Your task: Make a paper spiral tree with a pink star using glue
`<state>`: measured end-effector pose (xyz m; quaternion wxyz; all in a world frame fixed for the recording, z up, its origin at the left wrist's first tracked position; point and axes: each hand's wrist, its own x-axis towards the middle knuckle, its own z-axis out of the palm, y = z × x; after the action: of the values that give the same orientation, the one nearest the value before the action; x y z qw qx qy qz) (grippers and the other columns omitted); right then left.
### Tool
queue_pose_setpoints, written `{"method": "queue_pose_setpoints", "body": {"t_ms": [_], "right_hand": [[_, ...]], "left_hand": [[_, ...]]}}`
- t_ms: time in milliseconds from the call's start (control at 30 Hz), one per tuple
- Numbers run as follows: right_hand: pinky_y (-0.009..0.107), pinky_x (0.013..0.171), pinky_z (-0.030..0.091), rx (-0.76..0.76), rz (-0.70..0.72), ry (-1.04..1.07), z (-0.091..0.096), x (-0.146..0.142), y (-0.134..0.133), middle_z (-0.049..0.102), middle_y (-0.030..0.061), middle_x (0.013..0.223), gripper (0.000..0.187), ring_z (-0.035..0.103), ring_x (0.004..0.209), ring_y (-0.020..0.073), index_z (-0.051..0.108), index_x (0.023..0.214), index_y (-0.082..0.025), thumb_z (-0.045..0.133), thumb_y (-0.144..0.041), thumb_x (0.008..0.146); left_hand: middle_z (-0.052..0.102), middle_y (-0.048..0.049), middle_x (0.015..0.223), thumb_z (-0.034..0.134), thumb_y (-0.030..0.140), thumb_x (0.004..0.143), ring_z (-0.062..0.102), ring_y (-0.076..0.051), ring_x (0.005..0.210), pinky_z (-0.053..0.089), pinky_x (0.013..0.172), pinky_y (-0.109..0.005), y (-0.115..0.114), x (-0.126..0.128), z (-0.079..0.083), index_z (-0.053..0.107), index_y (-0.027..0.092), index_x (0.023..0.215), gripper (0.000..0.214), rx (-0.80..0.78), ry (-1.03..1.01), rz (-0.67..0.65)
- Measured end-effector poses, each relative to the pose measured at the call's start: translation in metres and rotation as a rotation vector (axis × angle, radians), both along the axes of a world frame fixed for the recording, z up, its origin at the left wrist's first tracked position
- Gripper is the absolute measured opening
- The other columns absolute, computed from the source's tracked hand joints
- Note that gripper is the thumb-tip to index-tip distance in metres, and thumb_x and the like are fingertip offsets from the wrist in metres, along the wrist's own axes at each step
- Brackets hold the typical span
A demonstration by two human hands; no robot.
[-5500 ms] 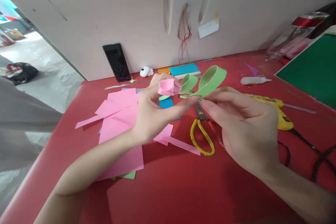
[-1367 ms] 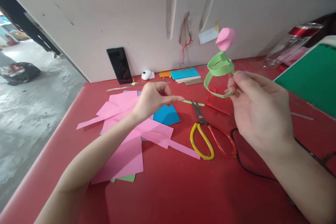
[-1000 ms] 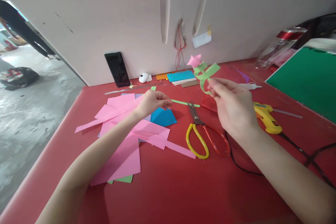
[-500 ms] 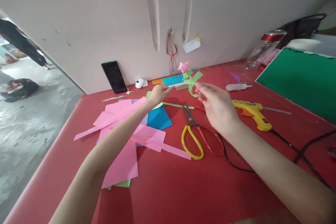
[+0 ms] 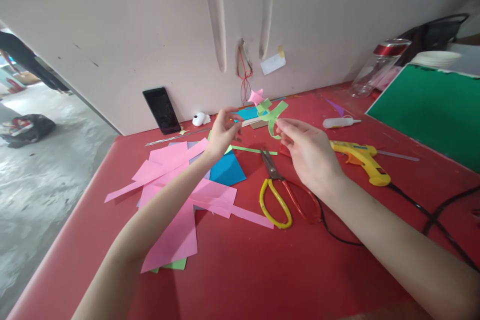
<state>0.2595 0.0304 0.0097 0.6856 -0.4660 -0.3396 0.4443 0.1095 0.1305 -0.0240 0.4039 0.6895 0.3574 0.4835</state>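
Note:
Between the thumb and fingers of my right hand (image 5: 305, 152) is a paper flower: a pink folded star (image 5: 257, 97) on top, with curled light green paper strips (image 5: 276, 116) below it. My left hand (image 5: 224, 132) is raised to the left of the flower, its fingers bent and apart, holding nothing that I can see. Under my left forearm lies a pile of pink paper sheets and strips (image 5: 176, 240), with a blue sheet (image 5: 227, 170) beside it. Scissors (image 5: 275, 175) with one yellow and one red handle rest on the red table (image 5: 240, 280), blades slightly apart.
A yellow glue gun (image 5: 362, 157) with its black cord lies right of my right hand, near a small white squeeze bottle (image 5: 340, 122). A phone (image 5: 162, 110) leans on the wall beside a white earbud case (image 5: 201, 119). A green board (image 5: 431, 112) and a clear bottle (image 5: 380, 67) stand right.
My left hand has opened its pinched fingers and turned upward slightly. The paper flower in my right hand has shifted a little to the left.

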Motion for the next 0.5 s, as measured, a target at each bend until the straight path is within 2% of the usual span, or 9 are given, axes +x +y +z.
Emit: {"method": "queue_pose_setpoints", "body": {"t_ms": [33, 100, 200, 333, 500], "right_hand": [[0.03, 0.073, 0.042, -0.004, 0.011, 0.005, 0.001, -0.002, -0.002, 0.063, -0.002, 0.072, 0.006, 0.053, 0.071, 0.0104, 0.071, 0.065, -0.025, 0.076, -0.026, 0.063], [0.031, 0.078, 0.045, -0.009, 0.035, 0.012, 0.003, -0.006, -0.006, 0.065, -0.0017, 0.074, 0.005, 0.056, 0.075, 0.0114, 0.072, 0.064, -0.026, 0.076, -0.025, 0.064], [0.033, 0.088, 0.047, -0.003, 0.073, 0.021, 0.005, -0.015, -0.014, 0.068, -0.0018, 0.076, 0.006, 0.06, 0.08, 0.0128, 0.072, 0.064, -0.027, 0.078, -0.026, 0.065], [0.036, 0.096, 0.049, 0.025, 0.136, 0.042, 0.006, -0.024, -0.025, 0.072, -0.0027, 0.08, 0.009, 0.066, 0.088, 0.0145, 0.074, 0.067, -0.029, 0.081, -0.031, 0.062], [0.037, 0.101, 0.049, 0.058, 0.202, 0.03, 0.006, -0.028, -0.034, 0.074, -0.0033, 0.081, 0.011, 0.069, 0.095, 0.0158, 0.076, 0.073, -0.029, 0.082, -0.035, 0.066]], "left_hand": [[0.063, -0.002, 0.099, 0.057, 0.024, 0.08, 0.06, -0.01, 0.074, 0.054, 0.067, -0.024, -0.006, -0.002, 0.003, 0.055, 0.023, 0.105, 0.025, 0.02, -0.046, -0.018], [0.062, -0.0028, 0.109, 0.06, 0.03, 0.079, 0.06, -0.013, 0.096, 0.053, 0.088, -0.028, -0.021, -0.005, 0.008, 0.059, 0.024, 0.104, 0.026, 0.064, -0.12, -0.041], [0.058, -0.0018, 0.108, 0.073, 0.037, 0.071, 0.056, -0.017, 0.107, 0.045, 0.103, -0.035, -0.044, -0.006, 0.016, 0.063, 0.025, 0.094, 0.028, 0.128, -0.212, -0.044], [0.056, -0.0031, 0.102, 0.077, 0.032, 0.071, 0.056, -0.019, 0.105, 0.043, 0.103, -0.039, -0.067, -0.004, 0.024, 0.063, 0.021, 0.075, 0.018, 0.196, -0.207, 0.019], [0.06, -0.0047, 0.1, 0.076, 0.03, 0.074, 0.057, -0.021, 0.107, 0.048, 0.098, -0.04, -0.079, -0.005, 0.033, 0.062, 0.021, 0.069, 0.016, 0.235, -0.175, 0.049]]}}
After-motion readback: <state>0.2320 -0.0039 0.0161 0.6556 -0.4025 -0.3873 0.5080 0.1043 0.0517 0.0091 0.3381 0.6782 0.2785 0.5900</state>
